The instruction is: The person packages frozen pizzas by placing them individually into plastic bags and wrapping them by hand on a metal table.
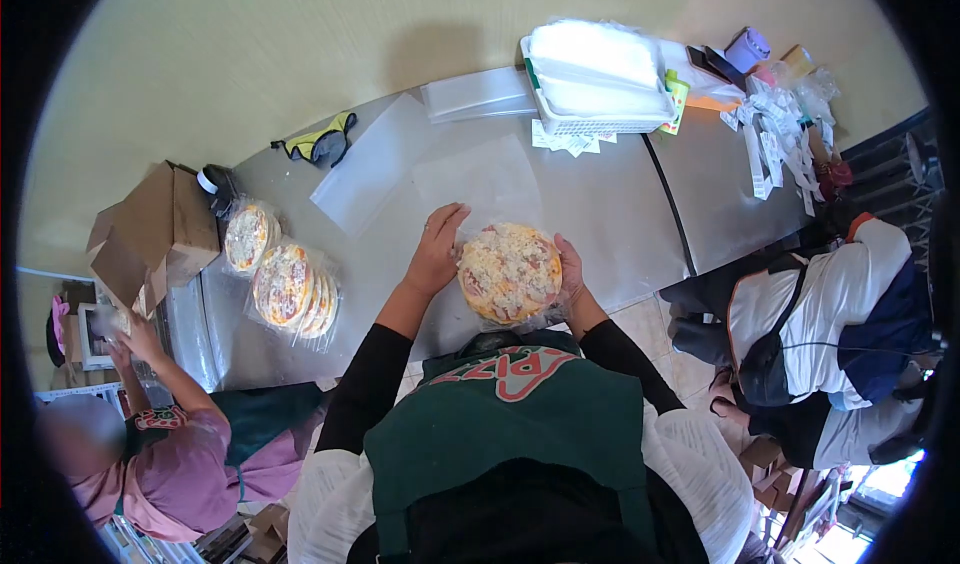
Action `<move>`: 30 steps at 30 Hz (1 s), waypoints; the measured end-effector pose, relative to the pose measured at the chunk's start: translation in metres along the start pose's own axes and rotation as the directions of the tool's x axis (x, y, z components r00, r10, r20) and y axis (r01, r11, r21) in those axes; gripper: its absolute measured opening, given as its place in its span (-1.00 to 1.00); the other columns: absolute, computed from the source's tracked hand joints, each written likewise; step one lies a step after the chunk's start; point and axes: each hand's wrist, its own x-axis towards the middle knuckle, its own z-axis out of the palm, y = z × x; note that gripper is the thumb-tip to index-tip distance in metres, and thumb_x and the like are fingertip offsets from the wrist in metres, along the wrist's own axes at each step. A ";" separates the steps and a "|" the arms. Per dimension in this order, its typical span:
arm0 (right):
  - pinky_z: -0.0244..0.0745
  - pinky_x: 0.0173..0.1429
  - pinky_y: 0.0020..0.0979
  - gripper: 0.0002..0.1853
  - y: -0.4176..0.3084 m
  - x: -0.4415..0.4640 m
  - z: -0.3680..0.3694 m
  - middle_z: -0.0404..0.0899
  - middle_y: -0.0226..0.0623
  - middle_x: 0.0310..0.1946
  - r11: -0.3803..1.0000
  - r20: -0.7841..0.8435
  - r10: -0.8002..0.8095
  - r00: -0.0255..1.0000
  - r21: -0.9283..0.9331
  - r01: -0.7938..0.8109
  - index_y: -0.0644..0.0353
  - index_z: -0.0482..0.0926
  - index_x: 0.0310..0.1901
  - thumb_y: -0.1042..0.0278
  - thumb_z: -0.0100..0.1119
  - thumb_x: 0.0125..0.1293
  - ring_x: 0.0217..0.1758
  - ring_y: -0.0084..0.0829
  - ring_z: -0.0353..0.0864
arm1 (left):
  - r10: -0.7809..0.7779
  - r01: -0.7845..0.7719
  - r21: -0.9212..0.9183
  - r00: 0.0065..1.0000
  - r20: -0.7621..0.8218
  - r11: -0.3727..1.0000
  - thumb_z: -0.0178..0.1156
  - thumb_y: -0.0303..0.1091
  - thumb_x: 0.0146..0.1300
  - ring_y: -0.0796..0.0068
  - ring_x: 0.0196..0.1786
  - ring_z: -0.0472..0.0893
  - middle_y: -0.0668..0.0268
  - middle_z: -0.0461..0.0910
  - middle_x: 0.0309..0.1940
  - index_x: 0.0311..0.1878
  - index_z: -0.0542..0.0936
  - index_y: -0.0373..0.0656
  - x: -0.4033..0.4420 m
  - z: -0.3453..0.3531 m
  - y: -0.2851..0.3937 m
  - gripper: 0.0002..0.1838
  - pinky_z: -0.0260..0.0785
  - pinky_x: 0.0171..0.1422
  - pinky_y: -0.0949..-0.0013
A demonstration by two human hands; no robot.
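On my feed, the right hand (571,268) has partly curled fingers gripping the bagged pizza (509,274) by the counter's (610,199) near edge; the left hand (437,252), loosely open, is at its left side.

To the right of the right hand (570,269), a way runs over the grey metal table (605,189), crossed by a thin black strip (668,204). The white plastic basket (600,124) heaped with clear bags bars the back, and tangled white paper strips (775,134) crowd the far right. Leftward, stacked cheese-topped pizzas in clear plastic (285,286) stand in the way, a brown cardboard box (190,219) beyond them. Between both hands, a round cheese-topped pizza (509,273) blocks passage.
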 end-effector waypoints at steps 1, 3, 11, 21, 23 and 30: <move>0.40 0.18 -0.17 -0.40 0.001 0.003 -0.009 0.49 0.04 0.01 0.999 -0.024 -0.035 0.999 -0.041 0.034 0.42 0.38 0.09 -0.01 -0.05 0.25 0.04 -0.13 0.53 | 0.016 -0.016 0.010 1.000 0.019 1.000 0.17 -0.54 -0.07 0.05 0.15 0.37 0.04 0.37 0.06 0.11 0.39 -0.30 0.002 -0.002 0.001 -0.45 0.23 0.26 0.19; 0.45 0.14 -0.19 -0.44 0.003 0.006 -0.017 0.51 0.03 -0.02 0.987 -0.068 -0.108 0.992 -0.124 0.099 0.43 0.39 0.07 0.05 -0.01 0.24 0.00 -0.15 0.56 | 0.047 -0.047 0.001 0.998 0.053 0.999 0.14 -0.58 -0.09 0.05 0.15 0.36 0.04 0.36 0.06 0.12 0.38 -0.31 0.006 -0.004 0.004 -0.43 0.23 0.26 0.19; 0.47 0.10 -0.19 -0.48 0.004 0.003 -0.039 0.52 0.03 -0.05 0.996 -0.064 -0.069 0.996 -0.060 0.065 0.45 0.40 0.04 0.11 0.02 0.23 -0.04 -0.15 0.57 | 0.093 -0.098 0.022 0.982 0.163 0.995 0.08 -0.65 -0.13 0.02 0.19 0.34 0.00 0.35 0.08 0.13 0.35 -0.31 0.004 -0.006 -0.002 -0.39 0.23 0.28 0.20; 0.50 0.08 -0.21 -0.52 0.005 0.002 -0.031 0.56 0.01 -0.09 0.995 -0.076 -0.086 0.993 -0.060 0.082 0.44 0.44 0.00 0.14 0.02 0.23 -0.06 -0.18 0.59 | 0.052 -0.051 -0.011 0.973 0.227 0.999 0.12 -0.65 -0.11 0.03 0.25 0.29 0.03 0.31 0.13 0.15 0.35 -0.27 -0.013 0.002 -0.006 -0.38 0.19 0.32 0.18; 0.49 0.09 -0.21 -0.51 0.006 0.002 -0.034 0.55 0.01 -0.07 0.994 -0.073 -0.097 0.993 -0.059 0.093 0.44 0.43 0.02 0.15 0.00 0.23 -0.05 -0.17 0.59 | 0.069 -0.077 0.032 0.979 0.192 0.997 0.10 -0.64 -0.09 0.02 0.25 0.29 0.01 0.31 0.12 0.14 0.36 -0.29 -0.015 0.004 -0.002 -0.41 0.20 0.32 0.17; 0.49 0.10 -0.22 -0.53 0.006 0.006 -0.041 0.55 -0.01 -0.08 0.997 -0.093 -0.034 0.995 -0.073 0.027 0.42 0.42 0.02 0.16 0.00 0.23 -0.03 -0.19 0.58 | 0.041 -0.049 0.051 0.988 0.151 0.998 0.09 -0.64 -0.07 0.01 0.23 0.31 0.00 0.34 0.10 0.14 0.36 -0.27 -0.025 0.008 0.001 -0.43 0.20 0.32 0.18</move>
